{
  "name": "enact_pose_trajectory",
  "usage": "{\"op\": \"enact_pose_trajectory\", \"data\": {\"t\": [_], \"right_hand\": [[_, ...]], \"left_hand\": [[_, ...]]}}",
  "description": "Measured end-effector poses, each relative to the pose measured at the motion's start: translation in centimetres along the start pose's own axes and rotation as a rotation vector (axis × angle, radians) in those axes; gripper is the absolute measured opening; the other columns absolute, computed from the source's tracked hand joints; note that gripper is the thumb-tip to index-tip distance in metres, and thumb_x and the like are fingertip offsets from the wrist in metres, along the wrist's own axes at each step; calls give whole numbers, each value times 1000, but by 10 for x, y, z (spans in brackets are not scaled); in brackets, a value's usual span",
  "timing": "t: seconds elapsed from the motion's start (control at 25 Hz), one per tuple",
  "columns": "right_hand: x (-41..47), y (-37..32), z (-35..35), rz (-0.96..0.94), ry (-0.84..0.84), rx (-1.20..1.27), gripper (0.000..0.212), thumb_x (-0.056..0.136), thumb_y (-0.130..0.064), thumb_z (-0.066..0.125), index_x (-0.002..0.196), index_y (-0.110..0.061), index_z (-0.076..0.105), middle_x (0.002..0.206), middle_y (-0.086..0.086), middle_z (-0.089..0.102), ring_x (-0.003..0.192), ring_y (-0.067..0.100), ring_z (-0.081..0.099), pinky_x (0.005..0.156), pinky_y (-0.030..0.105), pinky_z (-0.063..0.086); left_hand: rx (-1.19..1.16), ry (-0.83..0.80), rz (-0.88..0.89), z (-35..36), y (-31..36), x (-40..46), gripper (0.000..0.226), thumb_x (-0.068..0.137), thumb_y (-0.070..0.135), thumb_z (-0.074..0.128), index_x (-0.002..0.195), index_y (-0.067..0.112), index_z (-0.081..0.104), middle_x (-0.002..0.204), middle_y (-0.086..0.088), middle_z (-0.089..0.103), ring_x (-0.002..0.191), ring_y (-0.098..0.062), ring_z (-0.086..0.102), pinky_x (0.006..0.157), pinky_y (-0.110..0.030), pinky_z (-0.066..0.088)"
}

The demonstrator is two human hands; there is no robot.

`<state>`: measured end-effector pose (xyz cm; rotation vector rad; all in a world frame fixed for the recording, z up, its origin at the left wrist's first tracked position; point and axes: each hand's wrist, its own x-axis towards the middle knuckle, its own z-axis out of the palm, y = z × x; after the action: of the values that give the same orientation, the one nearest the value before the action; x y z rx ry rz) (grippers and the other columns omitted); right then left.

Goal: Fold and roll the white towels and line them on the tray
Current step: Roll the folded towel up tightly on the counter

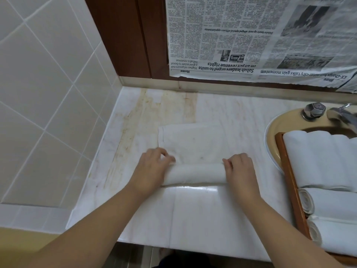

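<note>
Head view: both hands' grip, left hand (pixel 152 167) and right hand (pixel 239 169), holds half-rolled towel (pixel 193 174) near counter (pixel 193 213) edge.

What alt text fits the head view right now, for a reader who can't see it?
Two hands, left hand and right hand, grip the ends of a half-rolled white towel on a marble counter. To the right, a wooden tray of rolled towels sits over a sink; newspaper covers the wall behind.
</note>
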<state>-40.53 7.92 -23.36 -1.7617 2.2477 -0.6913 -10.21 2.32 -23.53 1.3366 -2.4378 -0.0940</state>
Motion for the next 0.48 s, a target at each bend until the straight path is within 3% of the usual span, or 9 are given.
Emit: {"op": "enact_pose_trajectory", "data": {"t": [0.08,0.12,0.2,0.28,0.36,0.48], "right_hand": [[-14,13,3,-161,89,-54,31,102,-34,50,83,-15,64,86,0,54,83,28,52,73,43,45],[-17,19,1,-224,128,-73,36,102,-39,48,81,-16,67,83,-1,56,83,28,54,71,42,43],[-22,23,-5,-315,158,-101,49,105,-49,44,85,-14,72,86,0,62,89,29,59,72,41,44],[-32,14,-7,-335,118,-145,57,100,-57,48,102,-7,74,104,6,69,104,30,61,83,43,49],[-42,1,-3,-278,28,-210,73,91,-64,57,125,0,66,124,15,66,120,33,59,100,46,49],[-54,-9,4,-244,-92,-300,96,88,-73,59,147,1,47,145,22,52,140,41,45,121,52,32]], "left_hand": [[57,108,301,2,3,-14,26,86,-4,61,104,12,71,108,-8,68,93,-31,62,73,-39,47],[65,134,341,1,5,-18,27,88,-5,56,103,8,73,108,-9,71,93,-30,65,72,-39,50],[35,130,260,1,17,-30,38,86,-3,46,109,2,76,113,-13,74,98,-31,70,76,-40,58],[41,38,103,-2,38,-44,49,87,13,44,126,-1,70,131,-16,69,114,-32,70,97,-45,58],[78,-161,-70,-4,62,-53,65,97,38,43,147,-3,52,151,-17,54,136,-32,56,118,-44,37],[53,-284,-244,-1,84,-50,90,102,67,32,159,-3,29,163,-17,35,152,-32,34,128,-41,18]]}}
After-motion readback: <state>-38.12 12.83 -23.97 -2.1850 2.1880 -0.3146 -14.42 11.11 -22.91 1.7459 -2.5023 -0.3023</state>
